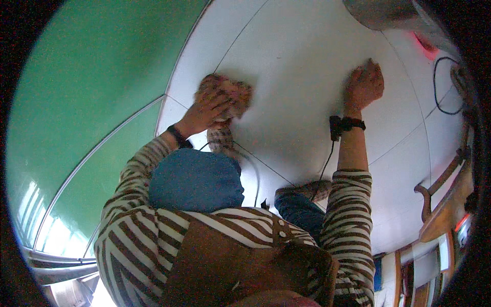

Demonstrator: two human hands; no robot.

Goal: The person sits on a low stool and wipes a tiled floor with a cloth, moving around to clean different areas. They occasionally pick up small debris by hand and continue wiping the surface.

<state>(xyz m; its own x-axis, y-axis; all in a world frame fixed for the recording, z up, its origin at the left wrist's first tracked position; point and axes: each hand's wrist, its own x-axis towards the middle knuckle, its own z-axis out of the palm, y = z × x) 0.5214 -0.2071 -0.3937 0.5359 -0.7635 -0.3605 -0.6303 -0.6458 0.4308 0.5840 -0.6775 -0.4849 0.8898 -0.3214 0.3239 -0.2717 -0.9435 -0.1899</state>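
My left hand point(213, 103) lies spread over a crumpled brownish cloth point(239, 96), close to the white tiled floor point(299, 96). The hand is blurred, so its grip on the cloth does not show clearly. My patterned shoe point(220, 138) sits just below the cloth, in front of my bent knee point(195, 180). My right hand point(366, 84) is at the right over the floor, its fingers curled in and blurred; nothing shows in it. Dark bands circle both wrists, and a cable hangs from the device at the right wrist point(335, 128).
A glossy green surface point(99, 76) with metal trim point(103, 136) rises along the left. Brown curved wooden furniture point(445, 199) stands at the right. A dark cable loop point(435, 86) and a grey object point(383, 13) are at the upper right. My other shoe point(303, 190) is below centre.
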